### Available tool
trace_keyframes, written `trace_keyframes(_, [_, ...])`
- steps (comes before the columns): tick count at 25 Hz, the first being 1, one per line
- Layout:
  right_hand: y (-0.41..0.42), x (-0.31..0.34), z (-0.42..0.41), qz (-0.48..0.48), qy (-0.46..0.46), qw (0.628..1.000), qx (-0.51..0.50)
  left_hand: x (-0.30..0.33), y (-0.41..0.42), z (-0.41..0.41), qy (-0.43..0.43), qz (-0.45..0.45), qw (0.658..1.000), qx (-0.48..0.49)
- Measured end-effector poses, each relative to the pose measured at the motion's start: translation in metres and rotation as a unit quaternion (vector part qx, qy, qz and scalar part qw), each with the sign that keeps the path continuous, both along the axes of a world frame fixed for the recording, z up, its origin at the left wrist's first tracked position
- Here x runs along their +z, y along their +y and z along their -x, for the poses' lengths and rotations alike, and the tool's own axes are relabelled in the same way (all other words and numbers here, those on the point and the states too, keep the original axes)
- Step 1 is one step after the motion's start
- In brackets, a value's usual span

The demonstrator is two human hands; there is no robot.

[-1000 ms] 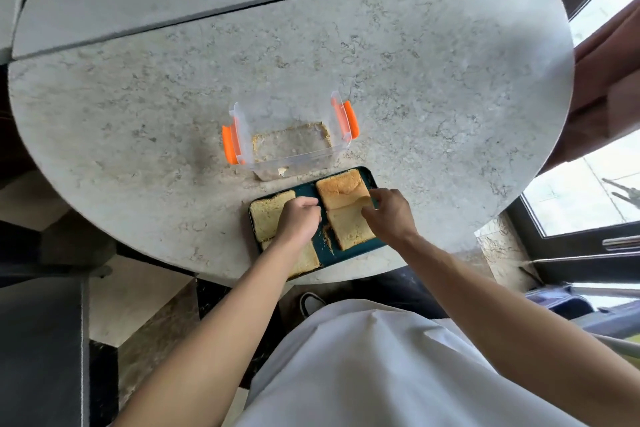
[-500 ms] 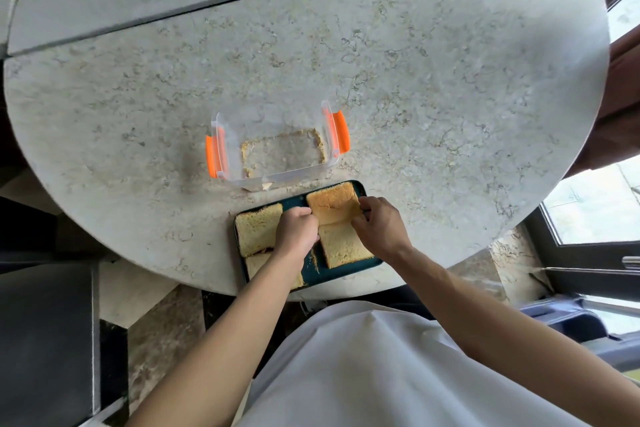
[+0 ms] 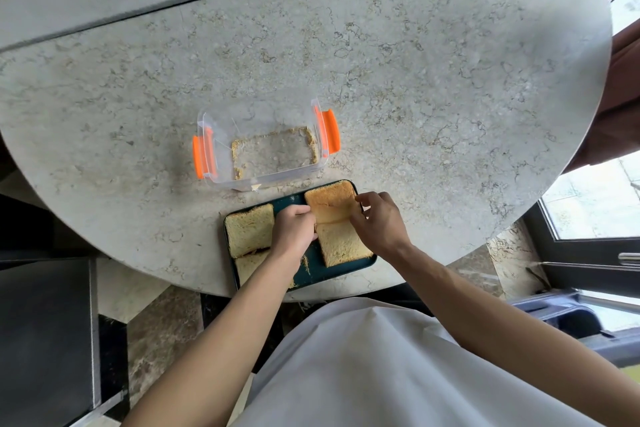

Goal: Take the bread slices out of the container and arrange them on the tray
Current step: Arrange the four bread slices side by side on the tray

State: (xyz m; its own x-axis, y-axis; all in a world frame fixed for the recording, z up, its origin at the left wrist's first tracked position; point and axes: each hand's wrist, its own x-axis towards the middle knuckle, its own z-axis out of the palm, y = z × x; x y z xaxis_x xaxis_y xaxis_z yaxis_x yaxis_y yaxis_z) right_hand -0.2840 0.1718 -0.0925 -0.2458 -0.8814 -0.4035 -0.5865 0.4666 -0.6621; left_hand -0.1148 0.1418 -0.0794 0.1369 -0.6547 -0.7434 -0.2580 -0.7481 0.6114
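Dark tray (image 3: 341,270) sits at the table (image 3: 415,80) edge nearest the person, four bread slices on it. Top-right slice (image 3: 329,199) is pinched from both sides: left hand (image 3: 294,229) curled narrow on its 9 o'clock edge, right hand (image 3: 377,222) with fingers on its 3 o'clock edge, thumb at the lower corner. It overlaps the lower-right slice (image 3: 343,244), which lies at 6 o'clock from it. Upper-left slice (image 3: 249,229) is at 9 o'clock of the left hand; lower-left slice (image 3: 251,265) is partly under the left forearm. Clear container (image 3: 263,146) with orange clips (image 3: 329,132) stands at 12 o'clock from the tray, just beside it, only crumbs inside.
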Motion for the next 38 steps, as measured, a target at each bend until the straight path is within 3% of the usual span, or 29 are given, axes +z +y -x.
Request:
trace_keyframes(18, [0.024, 0.0, -0.002, -0.027, 0.033, 0.999, 0.025, -0.013, 0.044, -0.001, -0.027, -0.017, 0.997, -0.072])
trace_keyframes(34, [0.033, 0.001, -0.003, 0.001, 0.03, 0.999, 0.043, -0.01, 0.048, -0.002, 0.033, -0.031, 0.999, -0.021])
trace_keyframes(36, [0.034, 0.003, -0.006, 0.014, 0.04, 0.997, 0.07, -0.004, 0.052, -0.006, -0.013, 0.016, 0.998, -0.066])
trace_keyframes(38, [0.035, 0.004, -0.011, 0.038, 0.072, 0.989, 0.125, 0.001, 0.059, -0.013, -0.13, 0.167, 0.962, -0.173])
